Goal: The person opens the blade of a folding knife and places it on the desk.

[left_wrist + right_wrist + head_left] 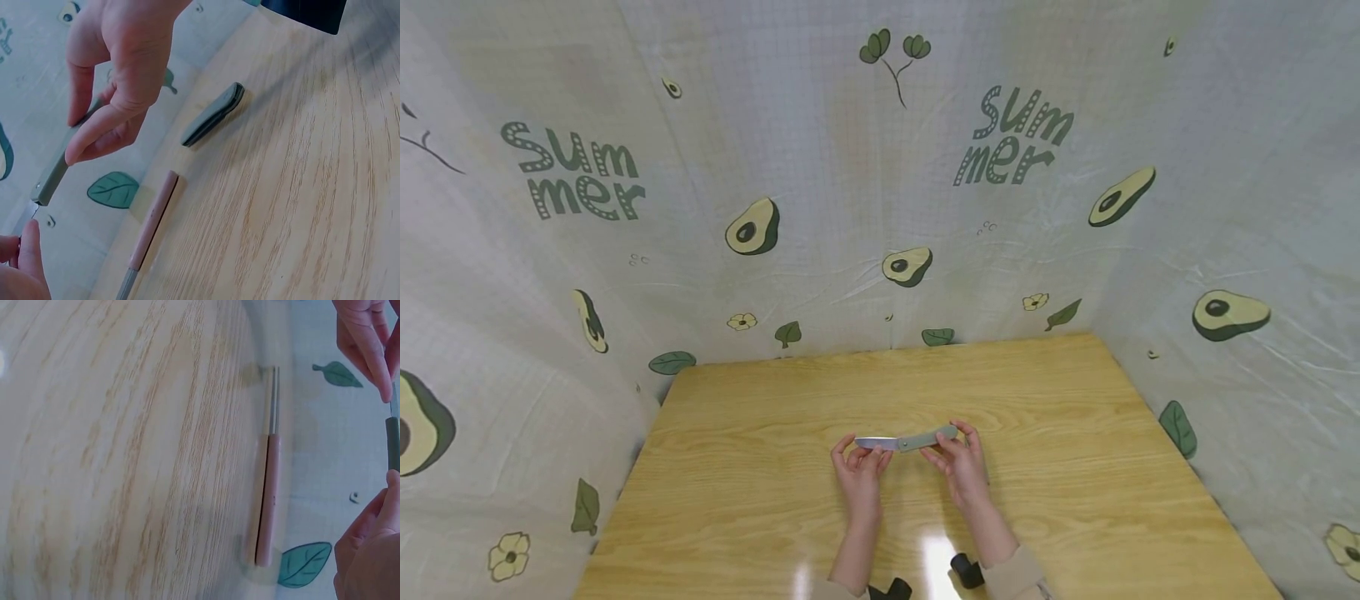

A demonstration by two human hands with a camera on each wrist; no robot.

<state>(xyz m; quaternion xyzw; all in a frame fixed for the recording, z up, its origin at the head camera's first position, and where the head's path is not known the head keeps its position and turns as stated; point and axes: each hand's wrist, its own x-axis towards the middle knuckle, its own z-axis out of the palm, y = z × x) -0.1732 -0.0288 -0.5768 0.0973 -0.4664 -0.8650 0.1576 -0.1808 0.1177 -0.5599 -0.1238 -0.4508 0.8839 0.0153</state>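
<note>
Both hands hold an unfolded folding knife with a green handle (925,440) and a shiny blade (877,443) above the wooden table. My left hand (861,479) pinches the blade between fingertips. At the other end, my right hand (964,471) grips the handle with thumb and fingers. The left wrist view shows the right hand's fingers around the handle (55,172), with part of the left hand (22,269) at the lower left. In the right wrist view the knife is partly cut off by the right edge, the left hand (369,344) above and the right hand (375,550) below.
A folded green knife (212,115) lies on the wooden table (760,467). Near it lies a pink-handled item (154,219) with a slim metal part. A white cloth (820,167) printed with avocados hangs around the back and sides of the table.
</note>
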